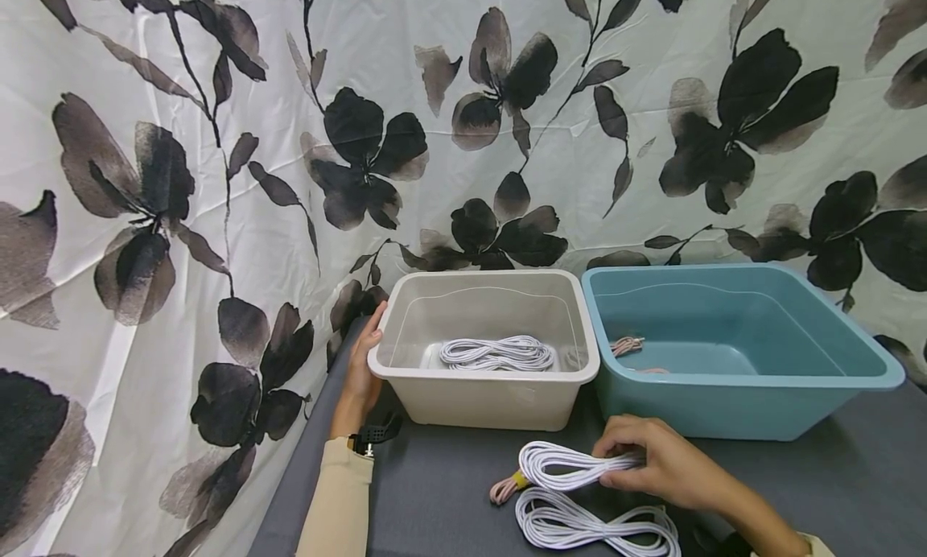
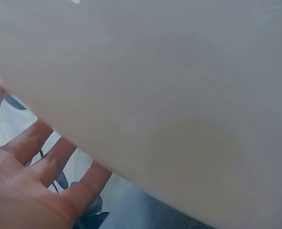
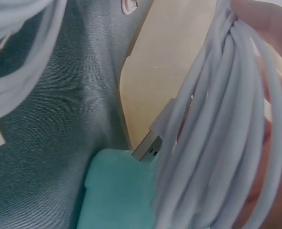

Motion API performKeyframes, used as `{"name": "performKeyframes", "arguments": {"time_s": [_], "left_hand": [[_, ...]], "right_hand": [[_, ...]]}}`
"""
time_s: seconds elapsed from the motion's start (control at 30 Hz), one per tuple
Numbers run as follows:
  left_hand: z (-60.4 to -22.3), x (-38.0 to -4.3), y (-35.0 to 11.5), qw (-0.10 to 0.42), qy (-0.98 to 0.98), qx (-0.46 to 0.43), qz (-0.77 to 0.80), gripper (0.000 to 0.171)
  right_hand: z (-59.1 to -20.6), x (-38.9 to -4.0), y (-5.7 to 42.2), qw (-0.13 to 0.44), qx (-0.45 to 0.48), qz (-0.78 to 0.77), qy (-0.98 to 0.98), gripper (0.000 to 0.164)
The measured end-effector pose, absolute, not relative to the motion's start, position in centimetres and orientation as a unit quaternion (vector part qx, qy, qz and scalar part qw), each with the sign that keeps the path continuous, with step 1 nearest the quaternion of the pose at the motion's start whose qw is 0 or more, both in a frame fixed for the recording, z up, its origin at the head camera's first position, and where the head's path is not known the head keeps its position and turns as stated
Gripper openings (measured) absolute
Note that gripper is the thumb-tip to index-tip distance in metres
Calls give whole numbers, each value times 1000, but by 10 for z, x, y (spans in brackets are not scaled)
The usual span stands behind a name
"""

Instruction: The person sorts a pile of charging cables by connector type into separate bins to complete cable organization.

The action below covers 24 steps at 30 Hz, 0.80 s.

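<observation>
I've got the right grip (image 1: 662, 464) pinching the upper white cable bundle (image 1: 588, 465) at its right end, long axis left-right, nearer me than the beige bin (image 1: 485, 400), whose left side the left grip (image 1: 362, 368) touches, fingers apart.

From the head, we looked forward and down at a beige tub (image 1: 483, 400) and blue tub (image 1: 746, 408). From the left wrist we faced the beige tub up close; from the right, we looked past a near cable (image 3: 217, 124) toward both, which the head view shared.
</observation>
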<state>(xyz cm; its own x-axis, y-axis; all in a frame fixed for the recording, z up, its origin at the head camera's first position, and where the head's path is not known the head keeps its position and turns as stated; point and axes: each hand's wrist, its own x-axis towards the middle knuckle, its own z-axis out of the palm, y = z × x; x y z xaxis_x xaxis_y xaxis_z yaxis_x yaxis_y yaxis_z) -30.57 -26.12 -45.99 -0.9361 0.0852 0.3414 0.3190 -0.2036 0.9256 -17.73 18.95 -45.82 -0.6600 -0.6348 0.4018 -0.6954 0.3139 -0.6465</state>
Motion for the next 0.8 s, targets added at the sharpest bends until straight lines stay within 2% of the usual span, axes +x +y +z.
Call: {"name": "performKeyframes", "arguments": {"time_s": [0.2, 0.47, 0.8], "left_hand": [[-460, -306, -262, 77, -631, -157, -756, 60], [-461, -306, -262, 78, -638, -151, -751, 61], [-459, -305, -262, 78, -643, -152, -747, 61]], "right_hand": [[-453, -180, 187, 51, 417, 416, -807, 20], [-444, -180, 182, 33, 386, 414, -824, 19], [-434, -183, 177, 47, 391, 407, -824, 20]]}}
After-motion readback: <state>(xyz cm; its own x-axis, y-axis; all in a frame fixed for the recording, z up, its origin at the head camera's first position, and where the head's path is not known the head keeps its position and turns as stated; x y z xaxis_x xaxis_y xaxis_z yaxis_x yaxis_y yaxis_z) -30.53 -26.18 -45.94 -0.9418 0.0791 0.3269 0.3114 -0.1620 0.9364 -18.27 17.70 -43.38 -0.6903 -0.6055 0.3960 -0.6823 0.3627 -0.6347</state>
